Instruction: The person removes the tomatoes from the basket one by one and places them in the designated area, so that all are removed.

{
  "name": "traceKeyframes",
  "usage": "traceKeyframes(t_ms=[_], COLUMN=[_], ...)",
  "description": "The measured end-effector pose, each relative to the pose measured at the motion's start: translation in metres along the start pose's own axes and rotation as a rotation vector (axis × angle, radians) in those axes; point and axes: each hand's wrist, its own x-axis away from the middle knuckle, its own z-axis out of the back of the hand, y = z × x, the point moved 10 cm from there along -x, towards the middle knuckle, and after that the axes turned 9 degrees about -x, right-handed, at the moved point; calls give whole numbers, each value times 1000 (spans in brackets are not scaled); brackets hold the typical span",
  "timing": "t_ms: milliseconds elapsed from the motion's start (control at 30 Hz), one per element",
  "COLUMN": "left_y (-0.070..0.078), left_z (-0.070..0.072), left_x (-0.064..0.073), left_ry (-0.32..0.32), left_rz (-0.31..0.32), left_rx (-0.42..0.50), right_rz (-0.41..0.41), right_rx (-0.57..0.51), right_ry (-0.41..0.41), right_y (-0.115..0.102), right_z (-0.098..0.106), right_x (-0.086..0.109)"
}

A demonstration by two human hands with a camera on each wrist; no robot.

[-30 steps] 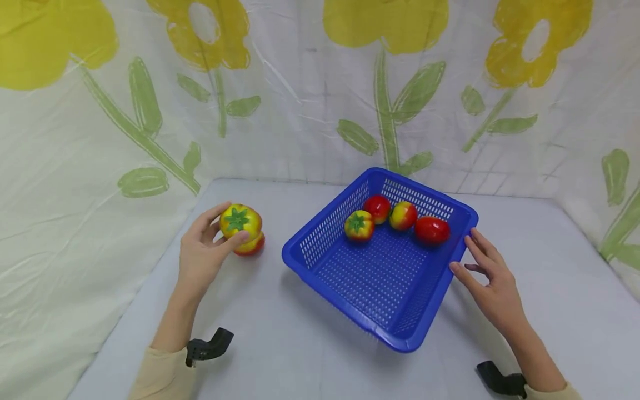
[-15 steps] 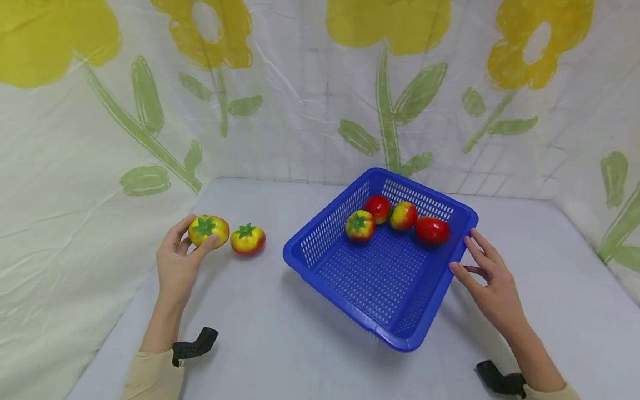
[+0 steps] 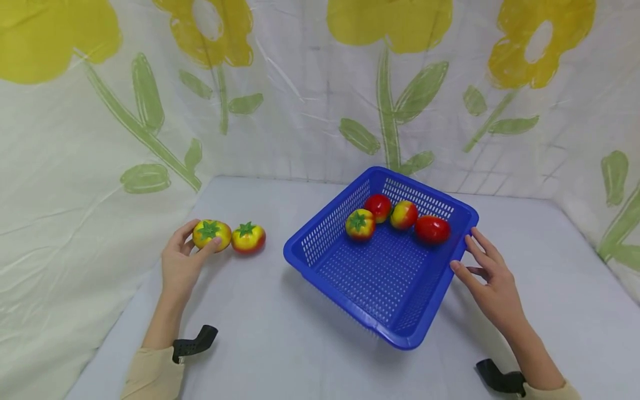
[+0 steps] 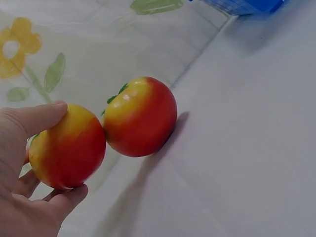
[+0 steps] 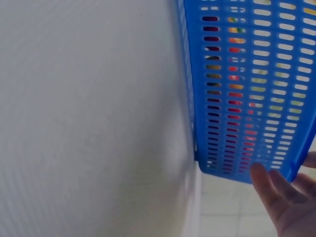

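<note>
My left hand [image 3: 182, 258] pinches a yellow-and-red toy tomato [image 4: 71, 148] with a green star-shaped top, thumb on one side and fingers on the other. Right beside it on the table is a second toy tomato [image 3: 248, 239] of the same colouring. In the left wrist view the two overlap at their edges. My right hand [image 3: 492, 283] rests its fairly straight fingertips against the outer right side and rim of a blue plastic basket [image 3: 350, 311]. The right wrist view shows those fingers [image 5: 269, 197] at the perforated wall.
Inside the basket lie a yellow-red toy tomato [image 3: 360, 225], a round red fruit [image 3: 378, 208], a yellow-red fruit [image 3: 404, 215] and an oval red one [image 3: 432, 230]. A flower-printed curtain [image 3: 300, 111] stands behind and left of the white table [image 3: 280, 355].
My left hand, carrying its tomato, has shifted left and down from over the second tomato, then slightly back right beside it. My right hand and the basket have stayed put.
</note>
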Motion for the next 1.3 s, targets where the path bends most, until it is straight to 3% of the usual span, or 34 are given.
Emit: traceKeyframes(t_ms=[433, 833, 1133, 1300], left_y=[-20, -22, -30, -32], left_z=[-3, -4, 3, 2], left_x=[-2, -4, -5, -7], left_ry=[-46, -59, -19, -40], left_rz=[73, 57, 101, 107], left_rx=[-72, -104, -229, -281], right_rz=[-10, 11, 8, 5], right_rx=[3, -17, -18, -18], right_ry=[-1, 1, 0, -7], right_y=[2, 0, 2, 3], right_z=[-1, 0, 0, -1], right_x=[1, 0, 1, 1])
